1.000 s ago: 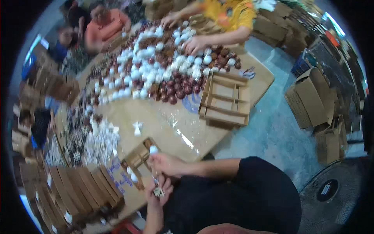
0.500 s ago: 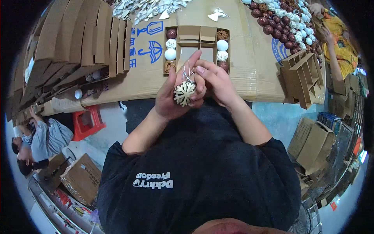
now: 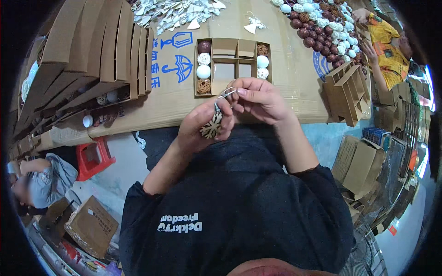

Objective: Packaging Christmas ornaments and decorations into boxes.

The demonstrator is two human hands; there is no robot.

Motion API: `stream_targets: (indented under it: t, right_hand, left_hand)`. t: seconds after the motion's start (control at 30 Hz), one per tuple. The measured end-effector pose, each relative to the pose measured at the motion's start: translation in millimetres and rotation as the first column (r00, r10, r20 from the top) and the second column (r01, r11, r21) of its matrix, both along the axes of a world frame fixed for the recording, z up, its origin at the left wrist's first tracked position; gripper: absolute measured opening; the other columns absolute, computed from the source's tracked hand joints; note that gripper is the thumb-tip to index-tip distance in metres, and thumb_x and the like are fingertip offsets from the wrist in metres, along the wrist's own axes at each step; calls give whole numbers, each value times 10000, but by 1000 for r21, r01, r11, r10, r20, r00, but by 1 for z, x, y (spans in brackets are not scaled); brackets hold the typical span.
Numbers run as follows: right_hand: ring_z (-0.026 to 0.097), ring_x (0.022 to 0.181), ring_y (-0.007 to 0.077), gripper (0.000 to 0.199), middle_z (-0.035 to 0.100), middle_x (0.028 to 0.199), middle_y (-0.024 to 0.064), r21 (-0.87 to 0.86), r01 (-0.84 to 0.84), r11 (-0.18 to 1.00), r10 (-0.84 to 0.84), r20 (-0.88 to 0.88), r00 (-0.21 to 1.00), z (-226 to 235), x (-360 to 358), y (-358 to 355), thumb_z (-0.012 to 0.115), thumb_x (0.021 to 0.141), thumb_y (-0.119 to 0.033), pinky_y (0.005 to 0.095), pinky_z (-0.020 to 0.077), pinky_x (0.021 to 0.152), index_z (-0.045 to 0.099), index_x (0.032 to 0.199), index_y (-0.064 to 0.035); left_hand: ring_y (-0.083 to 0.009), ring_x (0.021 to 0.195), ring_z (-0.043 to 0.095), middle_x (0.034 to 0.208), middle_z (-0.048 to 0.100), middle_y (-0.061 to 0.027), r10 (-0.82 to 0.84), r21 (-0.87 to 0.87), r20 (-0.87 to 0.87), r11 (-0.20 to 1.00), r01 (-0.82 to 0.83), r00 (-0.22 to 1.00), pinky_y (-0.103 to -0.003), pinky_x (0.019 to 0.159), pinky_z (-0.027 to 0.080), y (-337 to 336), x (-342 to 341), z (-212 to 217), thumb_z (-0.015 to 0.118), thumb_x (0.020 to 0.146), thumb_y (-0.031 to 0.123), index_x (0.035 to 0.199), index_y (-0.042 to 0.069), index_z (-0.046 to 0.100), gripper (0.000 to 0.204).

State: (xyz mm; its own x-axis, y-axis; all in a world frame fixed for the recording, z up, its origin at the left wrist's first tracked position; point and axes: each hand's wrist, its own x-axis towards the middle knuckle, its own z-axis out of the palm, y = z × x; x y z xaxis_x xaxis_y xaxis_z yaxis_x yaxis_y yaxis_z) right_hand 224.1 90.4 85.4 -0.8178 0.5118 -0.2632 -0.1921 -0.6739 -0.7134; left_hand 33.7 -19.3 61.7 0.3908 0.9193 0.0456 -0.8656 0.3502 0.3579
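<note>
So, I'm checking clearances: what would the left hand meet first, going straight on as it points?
Likely the right hand, pinching the thin pale looped cord, though depth is unclear.

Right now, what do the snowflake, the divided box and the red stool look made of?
Snowflake: probably wood, matte, judging by its pale tan face and darker edges. Divided box: cardboard, dull and unpainted, from its plain brown panels and thin dividers. Red stool: likely moulded plastic, smooth, from its even colour.
</note>
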Motion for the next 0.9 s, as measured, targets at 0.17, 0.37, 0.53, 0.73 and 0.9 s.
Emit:
stream_targets:
  t: [0.17, 0.37, 0.53, 0.73, 0.9]
  right_hand:
    - [632, 937, 207, 119, 655, 1054, 93, 721, -54, 691, -172, 236, 956, 16, -16, -17, 651, 976, -103, 332, 504, 871, 658, 1042, -3]
    - [570, 1157, 388, 450, 596, 1233, 177, 990, -85, 114, -380, 122, 917, 13, -55, -55, 800, 796, -85, 457, 487, 994, 620, 1200, -8]
    - [616, 1068, 364, 403, 615, 1159, 168, 980, -59, 190, -483, 146, 863, -4, -52, -49, 835, 800, -128, 431, 529, 910, 629, 1123, -2]
    - [676, 938, 337, 248, 655, 1000, 152, 969, 16, 247, -650, 154, 744, -5, -44, -31, 788, 858, -138, 392, 561, 749, 663, 1028, -6]
    - [691, 841, 321, 183, 669, 906, 158, 960, -10, 280, -676, 204, 708, -6, -33, 34, 776, 892, -162, 396, 554, 752, 725, 954, 3]
  left_hand:
    - [-142, 742, 520, 866, 527, -48, 348, -273, -184, 881, -388, 919, -280, 573, 428, 3, 8, -3, 432, 1070, 279, 1056, 44, 538, 258]
    - [-146, 783, 491, 886, 505, -44, 673, -276, -378, 573, -772, 635, -316, 751, 455, 19, -1, -10, 357, 1108, 247, 1036, 70, 530, 258]
    - [-169, 921, 541, 963, 529, -33, 651, -237, -374, 621, -747, 660, -357, 882, 480, 9, 5, -24, 391, 1139, 341, 1070, 112, 531, 277]
    - [-224, 1166, 582, 1224, 612, -105, 626, -30, -412, 717, -696, 663, -409, 1043, 451, 20, 22, -20, 370, 1132, 243, 1358, 28, 501, 338]
    - [-251, 1219, 516, 1401, 456, -198, 632, 471, -775, 603, -644, 25, -389, 1043, 424, 23, 8, -19, 524, 1051, 184, 1490, -20, 362, 510]
